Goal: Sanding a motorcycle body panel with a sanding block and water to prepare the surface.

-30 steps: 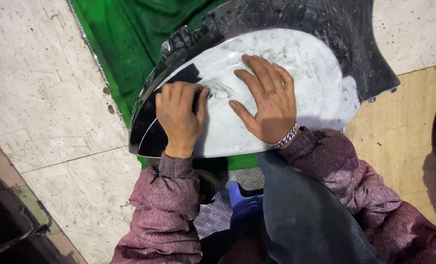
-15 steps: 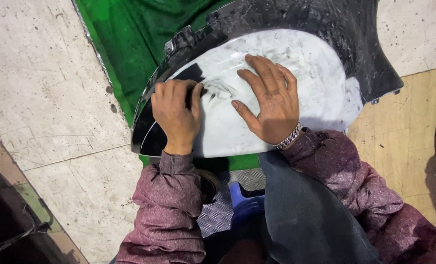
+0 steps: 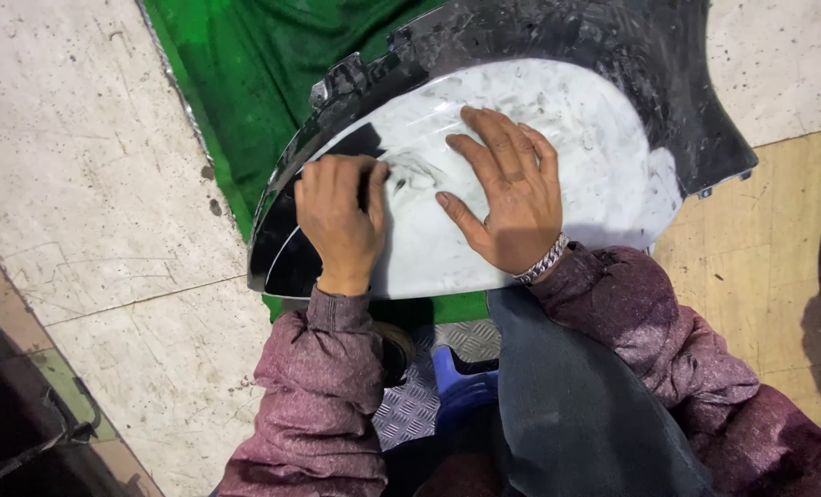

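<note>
Left hand (image 3: 338, 221) fist-curled, knuckles up, pressing on the car body panel (image 3: 484, 193); anything under the palm is hidden. Right hand (image 3: 510, 198) flat, fingers spread, on the panel's white area. Panel at frame centre, long axis lower left to upper right, over green sheet (image 3: 244, 74). Black rim, white dusty coat mid-face, glossy black patch lower left.

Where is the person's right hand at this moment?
In the head view, the right hand lies flat, fingers spread, on the white-coated car panel near centre, just right of the left hand.
</note>
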